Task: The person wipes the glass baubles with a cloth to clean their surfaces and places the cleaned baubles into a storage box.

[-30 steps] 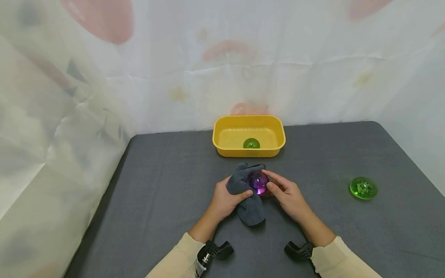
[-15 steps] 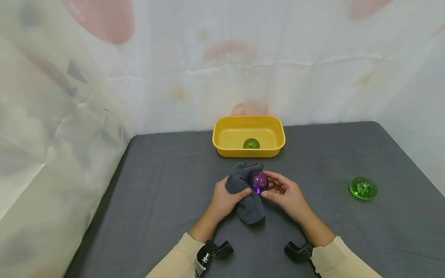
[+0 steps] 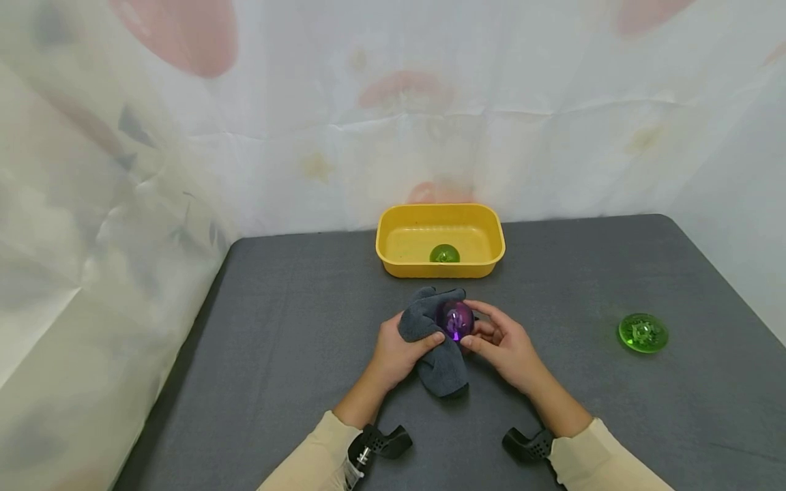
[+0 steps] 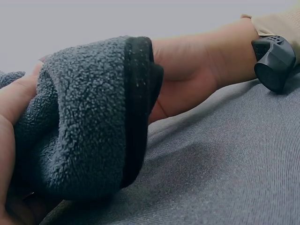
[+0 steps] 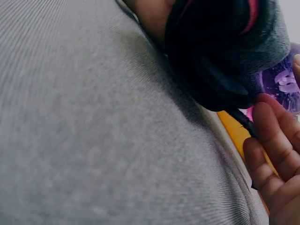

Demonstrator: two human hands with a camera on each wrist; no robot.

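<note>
Gripping the dark grey cloth [image 3: 437,344] with your left hand [image 3: 396,351], you've got your fingers curled round a bunched-up part of it, thumb on top, and the rest of the cloth hangs down toward the near edge of the desk [image 3: 295,354]. Your right hand [image 3: 505,344] is right next to it, fingers and thumb curled around the purple ball [image 3: 456,319], which sits pressed up against the cloth between both hands. In the right wrist view you only catch a sliver of that purple ball [image 5: 283,82] peeking past the cloth [image 5: 225,51]. All this is happening roughly mid-desk, a bit toward the near edge. Just beyond your hands, at the far edge, there's a yellow tub [image 3: 393,256] with a green ball [image 3: 444,254] in it. Way off toward the right edge of the desk sits a green disc [image 3: 642,332], well apart from everything else.
</note>
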